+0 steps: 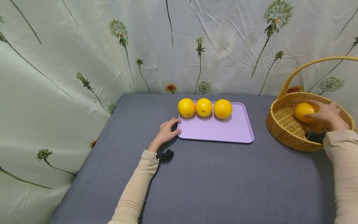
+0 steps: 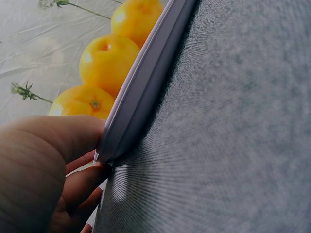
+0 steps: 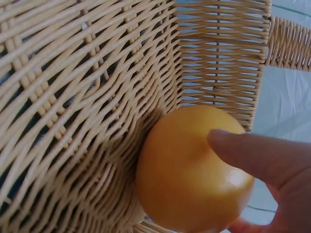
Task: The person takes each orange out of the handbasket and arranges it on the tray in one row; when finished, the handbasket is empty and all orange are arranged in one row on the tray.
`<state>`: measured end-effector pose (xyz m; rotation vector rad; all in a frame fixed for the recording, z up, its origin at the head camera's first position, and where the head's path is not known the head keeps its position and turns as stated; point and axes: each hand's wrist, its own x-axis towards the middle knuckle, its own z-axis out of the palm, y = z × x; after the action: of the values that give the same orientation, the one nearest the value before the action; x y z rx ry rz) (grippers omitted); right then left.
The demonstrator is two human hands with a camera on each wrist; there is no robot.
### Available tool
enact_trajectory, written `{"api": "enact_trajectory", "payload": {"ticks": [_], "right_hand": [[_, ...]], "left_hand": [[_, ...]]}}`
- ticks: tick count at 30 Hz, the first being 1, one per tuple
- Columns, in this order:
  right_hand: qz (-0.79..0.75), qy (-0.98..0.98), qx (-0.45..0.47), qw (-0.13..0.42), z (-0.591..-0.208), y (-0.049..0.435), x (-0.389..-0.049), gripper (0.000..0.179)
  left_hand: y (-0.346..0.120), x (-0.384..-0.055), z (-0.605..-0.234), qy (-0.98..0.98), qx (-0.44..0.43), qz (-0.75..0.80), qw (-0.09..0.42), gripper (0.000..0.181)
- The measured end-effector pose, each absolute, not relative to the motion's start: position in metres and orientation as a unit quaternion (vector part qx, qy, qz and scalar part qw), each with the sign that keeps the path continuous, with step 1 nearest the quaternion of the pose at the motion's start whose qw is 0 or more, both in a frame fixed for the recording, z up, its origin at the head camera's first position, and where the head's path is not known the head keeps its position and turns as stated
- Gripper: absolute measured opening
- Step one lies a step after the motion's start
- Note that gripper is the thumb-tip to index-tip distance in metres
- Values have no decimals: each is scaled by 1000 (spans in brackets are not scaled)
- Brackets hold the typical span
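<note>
Three oranges (image 1: 204,107) sit in a row along the far edge of a light purple tray (image 1: 215,131). At the tray's left edge, my left hand (image 1: 166,131) holds the rim; the thumb and fingers meet that rim in the left wrist view. On the right, my right hand (image 1: 330,114) reaches into a wicker basket (image 1: 288,137) and grips another orange (image 3: 189,170). Its thumb (image 3: 228,145) presses on the fruit's side in the right wrist view, while most of the other fingers are hidden. The orange is close to the woven basket floor.
A grey cloth (image 1: 223,180) covers the table. The basket's tall arched handle (image 1: 303,67) rises above its far side. Behind the table hangs a pale curtain (image 1: 156,34) with a dandelion print. A black band (image 1: 165,155) is on the left wrist.
</note>
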<state>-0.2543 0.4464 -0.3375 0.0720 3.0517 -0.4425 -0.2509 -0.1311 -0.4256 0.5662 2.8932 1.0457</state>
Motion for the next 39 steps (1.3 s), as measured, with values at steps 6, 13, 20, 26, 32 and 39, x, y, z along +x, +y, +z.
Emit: {"api": "enact_trajectory", "payload": {"ticks": [6,13,20,26,32,39], "right_hand": [[-128,990,-48,25,-343,451,-261,65],[-121,987,-89,48,-338,449,-264,74],[-123,988,-66,63,-335,446,-265,72],[-128,986,-51,95,-332,444,-264,75],[-148,981,-33,121,-324,439,-260,78],[-216,966,-15,144,-316,435,-255,84]], "left_hand": [[-131,-252,-427,924,180,337,9,48],[-131,-252,-426,923,182,340,6,48],[-130,-252,-426,923,179,342,11,49],[-130,-252,-427,923,177,340,10,49],[-130,-251,-426,924,170,342,15,49],[-130,-251,-425,924,173,341,12,48]]}}
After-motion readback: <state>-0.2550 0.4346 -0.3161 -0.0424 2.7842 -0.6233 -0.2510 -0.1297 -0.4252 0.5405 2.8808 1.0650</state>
